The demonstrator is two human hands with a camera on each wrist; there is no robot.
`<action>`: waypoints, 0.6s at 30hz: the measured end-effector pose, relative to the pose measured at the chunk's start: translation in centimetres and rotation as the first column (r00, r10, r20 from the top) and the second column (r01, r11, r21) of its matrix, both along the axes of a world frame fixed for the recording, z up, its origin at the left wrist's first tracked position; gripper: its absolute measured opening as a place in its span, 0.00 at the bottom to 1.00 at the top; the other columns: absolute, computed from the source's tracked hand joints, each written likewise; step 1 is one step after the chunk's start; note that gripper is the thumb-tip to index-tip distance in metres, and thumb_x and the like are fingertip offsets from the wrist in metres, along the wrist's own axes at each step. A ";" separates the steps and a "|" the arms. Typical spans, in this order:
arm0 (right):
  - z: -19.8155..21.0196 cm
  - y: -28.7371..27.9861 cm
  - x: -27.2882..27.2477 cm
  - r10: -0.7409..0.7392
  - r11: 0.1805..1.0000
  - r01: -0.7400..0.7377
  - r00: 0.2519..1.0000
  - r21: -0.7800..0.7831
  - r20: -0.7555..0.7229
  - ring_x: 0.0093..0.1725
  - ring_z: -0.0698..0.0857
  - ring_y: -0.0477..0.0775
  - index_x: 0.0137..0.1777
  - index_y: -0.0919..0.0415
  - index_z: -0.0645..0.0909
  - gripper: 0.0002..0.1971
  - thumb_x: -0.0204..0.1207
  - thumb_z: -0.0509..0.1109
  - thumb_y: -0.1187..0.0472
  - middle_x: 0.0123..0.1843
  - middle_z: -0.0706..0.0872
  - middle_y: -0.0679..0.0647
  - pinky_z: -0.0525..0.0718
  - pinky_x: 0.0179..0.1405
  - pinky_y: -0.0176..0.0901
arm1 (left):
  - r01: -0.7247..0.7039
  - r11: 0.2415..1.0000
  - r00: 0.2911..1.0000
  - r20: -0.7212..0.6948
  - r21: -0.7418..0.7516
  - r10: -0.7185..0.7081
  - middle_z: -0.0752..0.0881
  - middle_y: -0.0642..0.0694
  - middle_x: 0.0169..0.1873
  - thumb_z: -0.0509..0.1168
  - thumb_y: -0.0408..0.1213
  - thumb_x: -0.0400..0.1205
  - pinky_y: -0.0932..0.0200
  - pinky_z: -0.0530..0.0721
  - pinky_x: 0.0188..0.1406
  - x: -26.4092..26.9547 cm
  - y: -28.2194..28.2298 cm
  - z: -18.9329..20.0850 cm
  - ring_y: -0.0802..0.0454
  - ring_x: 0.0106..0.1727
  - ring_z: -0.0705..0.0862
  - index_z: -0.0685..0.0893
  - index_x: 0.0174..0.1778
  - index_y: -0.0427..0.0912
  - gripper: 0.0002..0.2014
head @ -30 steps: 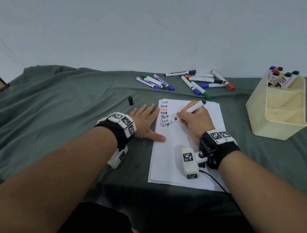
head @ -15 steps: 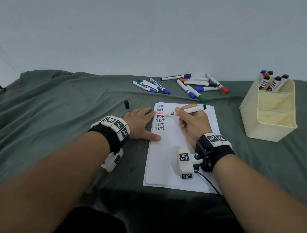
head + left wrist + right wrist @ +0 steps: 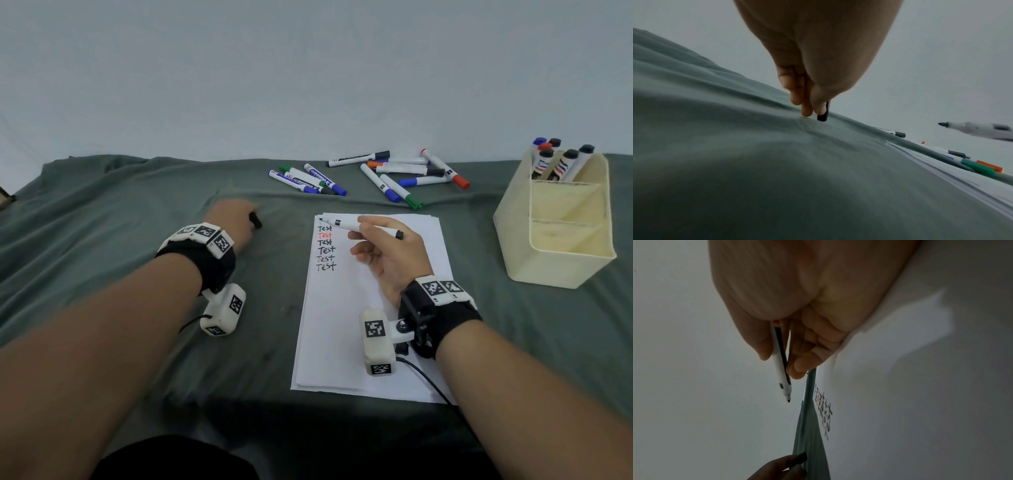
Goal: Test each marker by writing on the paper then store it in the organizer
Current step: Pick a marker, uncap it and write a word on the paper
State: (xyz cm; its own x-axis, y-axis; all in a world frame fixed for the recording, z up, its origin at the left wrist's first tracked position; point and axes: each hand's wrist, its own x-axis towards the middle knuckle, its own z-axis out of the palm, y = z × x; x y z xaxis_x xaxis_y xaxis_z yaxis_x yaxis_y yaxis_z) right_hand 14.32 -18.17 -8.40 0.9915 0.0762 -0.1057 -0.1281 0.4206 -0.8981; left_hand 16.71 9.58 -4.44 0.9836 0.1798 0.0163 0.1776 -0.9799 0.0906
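while the right hand (image 3: 387, 255) holds a white marker (image 3: 359, 226) above the top of the paper (image 3: 346, 329), thumb and fingers pinch its barrel, bare black tip pointing left, black end to the right. tip is off the sheet, near the first line of writing. paper is a thin white stack on the green cloth (image 3: 137, 222), with six "test" lines (image 3: 325, 248) down its upper left, top one partly hidden by the marker, second one red, rest black. left hand (image 3: 236, 219) is on the cloth left of the paper, fingers curled down and pinching a black cap (image 3: 255, 220); left wrist view shows the cap (image 3: 823, 116) upright between thumb and fingers, its lower end at the cloth, can't tell if it touches. loose markers (image 3: 394, 174) lie in two scattered groups on the cloth behind the paper, caps blue, green, black, orange, red. cream organizer (image 3: 513, 246) stands at right, well apart from the paper, five capped markers (image 3: 561, 161) upright in its back compartment, front compartments look bare. right wrist view shows the marker (image 3: 782, 369) in the pinch, tip pointing away, and the left hand (image 3: 777, 470) with the cap (image 3: 800, 457) at the bottom edge. pale wall (image 3: 308, 68) behind.
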 end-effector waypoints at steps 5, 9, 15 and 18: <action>-0.3 0.0 0.0 0.009 1.000 -0.008 1.000 -0.030 0.028 0.34 0.88 0.58 0.51 0.61 0.89 0.06 0.75 0.76 0.65 0.47 0.93 0.67 0.86 0.34 0.41 | 0.008 0.997 0.997 0.080 -0.078 -0.002 0.87 0.41 0.54 0.63 0.45 0.84 0.55 0.77 0.50 -0.2 -1.5 0.3 0.40 0.57 0.83 0.83 0.59 0.45 0.12; -0.4 -0.1 0.0 0.024 0.998 -0.022 0.999 -0.053 0.035 0.35 0.88 0.58 0.53 0.62 0.89 0.06 0.77 0.76 0.66 0.47 0.93 0.66 0.87 0.36 0.42 | 0.165 0.934 0.980 0.161 -0.317 -0.119 0.88 0.51 0.44 0.67 0.46 0.81 0.62 0.74 0.39 -0.7 -3.0 0.3 0.55 0.42 0.83 0.86 0.55 0.54 0.08; -0.1 -0.1 -0.2 0.033 0.997 -0.030 0.999 -0.067 0.041 0.36 0.88 0.58 0.55 0.63 0.89 0.07 0.78 0.76 0.66 0.47 0.93 0.65 0.87 0.37 0.43 | 0.368 0.783 0.926 0.272 -0.501 -0.262 0.85 0.53 0.36 0.71 0.46 0.79 0.73 0.75 0.33 -1.4 -3.8 0.4 0.64 0.29 0.75 0.87 0.49 0.71 0.10; -0.1 -0.2 -0.3 0.042 0.997 -0.039 0.998 -0.066 0.044 0.37 0.88 0.58 0.54 0.63 0.89 0.07 0.78 0.76 0.66 0.48 0.93 0.66 0.87 0.37 0.43 | 0.417 0.745 0.908 0.282 -0.521 -0.311 0.84 0.50 0.36 0.70 0.45 0.80 0.73 0.74 0.32 -1.6 -4.0 0.4 0.63 0.29 0.73 0.85 0.47 0.77 0.14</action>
State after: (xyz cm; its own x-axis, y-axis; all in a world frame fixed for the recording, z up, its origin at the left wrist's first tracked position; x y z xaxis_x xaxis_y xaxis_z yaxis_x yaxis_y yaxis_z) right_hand 14.07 -18.33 -8.46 0.9916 0.1108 -0.0673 -0.1028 0.3562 -0.9287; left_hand 15.11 5.58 -4.08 0.9670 -0.1624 0.1965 -0.2516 -0.7320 0.6332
